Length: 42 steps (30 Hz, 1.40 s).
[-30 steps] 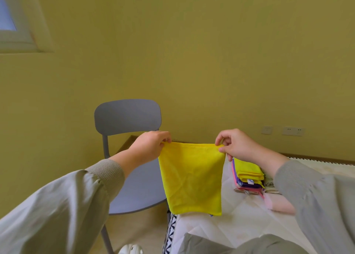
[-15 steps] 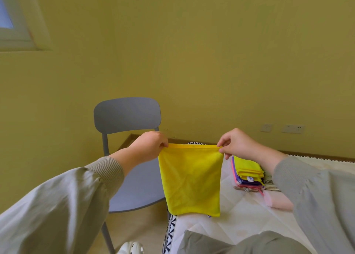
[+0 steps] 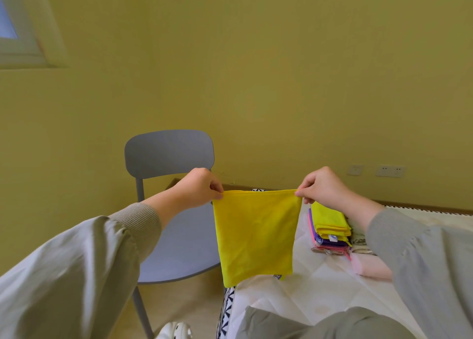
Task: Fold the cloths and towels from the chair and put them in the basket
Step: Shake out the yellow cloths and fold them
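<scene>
A yellow cloth (image 3: 256, 233) hangs flat in the air in front of me, stretched by its two top corners. My left hand (image 3: 198, 188) pinches the top left corner and my right hand (image 3: 322, 187) pinches the top right corner. Its lower edge hangs just above the near corner of the white mattress (image 3: 320, 285). Behind the cloth's right edge a stack of folded cloths (image 3: 330, 232) lies on the mattress, yellow on top, purple and pink below. The grey chair (image 3: 179, 238) stands at the left with a bare seat. No basket is in view.
A folded pale pink towel (image 3: 368, 268) lies on the mattress right of the stack. Yellow walls close the corner behind the chair. A white shoe (image 3: 176, 331) shows on the floor by the chair leg. My knee (image 3: 320, 323) rests at the mattress's front.
Both hands still hold the yellow cloth by its top corners; the top edge is pulled a little tauter and straighter. The view has shifted slightly.
</scene>
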Tool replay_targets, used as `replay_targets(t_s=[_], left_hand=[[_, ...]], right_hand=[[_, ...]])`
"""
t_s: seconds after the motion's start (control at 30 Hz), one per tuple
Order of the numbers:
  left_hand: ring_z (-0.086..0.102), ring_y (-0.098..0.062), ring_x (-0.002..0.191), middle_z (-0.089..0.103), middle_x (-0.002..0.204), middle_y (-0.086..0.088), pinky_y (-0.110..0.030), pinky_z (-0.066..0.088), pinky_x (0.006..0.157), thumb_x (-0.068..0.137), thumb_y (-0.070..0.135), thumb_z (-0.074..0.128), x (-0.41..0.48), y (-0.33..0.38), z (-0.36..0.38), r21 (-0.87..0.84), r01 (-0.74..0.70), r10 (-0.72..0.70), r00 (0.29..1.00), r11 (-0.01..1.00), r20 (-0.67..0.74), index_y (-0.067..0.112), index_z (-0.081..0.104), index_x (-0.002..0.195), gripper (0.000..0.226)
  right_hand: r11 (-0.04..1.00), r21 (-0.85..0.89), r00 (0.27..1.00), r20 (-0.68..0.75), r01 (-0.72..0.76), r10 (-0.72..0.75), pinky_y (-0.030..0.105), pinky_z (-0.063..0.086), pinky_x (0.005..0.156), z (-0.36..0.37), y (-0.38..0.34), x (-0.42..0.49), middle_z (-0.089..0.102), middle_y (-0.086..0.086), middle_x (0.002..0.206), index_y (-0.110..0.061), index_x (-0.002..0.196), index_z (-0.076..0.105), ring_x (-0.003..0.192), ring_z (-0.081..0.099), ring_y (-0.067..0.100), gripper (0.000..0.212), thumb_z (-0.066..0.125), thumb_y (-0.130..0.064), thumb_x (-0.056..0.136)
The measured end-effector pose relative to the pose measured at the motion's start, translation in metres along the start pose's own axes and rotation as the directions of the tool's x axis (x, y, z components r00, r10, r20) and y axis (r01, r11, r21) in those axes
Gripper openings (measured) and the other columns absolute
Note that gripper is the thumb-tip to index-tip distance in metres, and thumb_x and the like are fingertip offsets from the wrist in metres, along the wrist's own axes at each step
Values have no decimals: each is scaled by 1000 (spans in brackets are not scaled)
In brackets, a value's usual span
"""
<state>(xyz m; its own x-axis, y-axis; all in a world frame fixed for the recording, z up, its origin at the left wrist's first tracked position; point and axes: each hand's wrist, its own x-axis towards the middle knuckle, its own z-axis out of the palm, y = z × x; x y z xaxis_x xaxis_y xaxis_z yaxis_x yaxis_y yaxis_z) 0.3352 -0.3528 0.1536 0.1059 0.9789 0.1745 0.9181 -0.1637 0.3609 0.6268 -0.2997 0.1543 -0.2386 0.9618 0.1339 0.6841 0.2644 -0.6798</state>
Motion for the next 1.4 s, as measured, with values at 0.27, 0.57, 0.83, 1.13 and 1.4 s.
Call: replay_targets(t_s=[0.27,0.57,0.83,1.13,1.4], left_hand=[[59,-15,89,69,102,-2,-19,41,76,92,8,57,5,18,-2,202,-120,127,992,972,-22,10,72,103,19],[58,-20,103,66,112,0,-28,43,88,95,7,49,14,51,-14,369,-320,316,946,873,72,15,68,109,25],[59,-19,100,66,110,1,-29,45,86,91,1,48,8,57,-22,380,-371,362,927,847,98,15,68,108,30],[58,-23,91,67,97,-3,-29,45,78,88,-1,48,4,22,-30,183,-183,200,977,966,-77,11,69,98,26],[54,-20,73,64,79,-5,-27,41,64,82,-7,46,8,16,-39,-158,9,-37,984,987,-172,23,65,73,36]], right_hand=[[965,-260,960,277,30,45,19,42,51,20,16,-2,61,-5,56,-19,58,62,54,54,8,23,77,-13,75],[997,30,921,381,75,-81,24,39,94,59,-21,-6,37,-10,138,-31,140,37,128,36,8,80,80,-27,73],[970,233,890,426,68,-164,7,44,62,76,-51,0,62,-15,99,-27,103,60,82,57,-8,34,75,-12,77],[995,38,962,255,91,-97,22,39,49,65,-24,0,62,-1,79,-26,86,54,60,53,13,27,62,-3,75],[952,130,949,115,278,-293,35,45,89,52,-19,-4,55,-3,121,-31,76,41,119,51,16,45,44,14,72]])
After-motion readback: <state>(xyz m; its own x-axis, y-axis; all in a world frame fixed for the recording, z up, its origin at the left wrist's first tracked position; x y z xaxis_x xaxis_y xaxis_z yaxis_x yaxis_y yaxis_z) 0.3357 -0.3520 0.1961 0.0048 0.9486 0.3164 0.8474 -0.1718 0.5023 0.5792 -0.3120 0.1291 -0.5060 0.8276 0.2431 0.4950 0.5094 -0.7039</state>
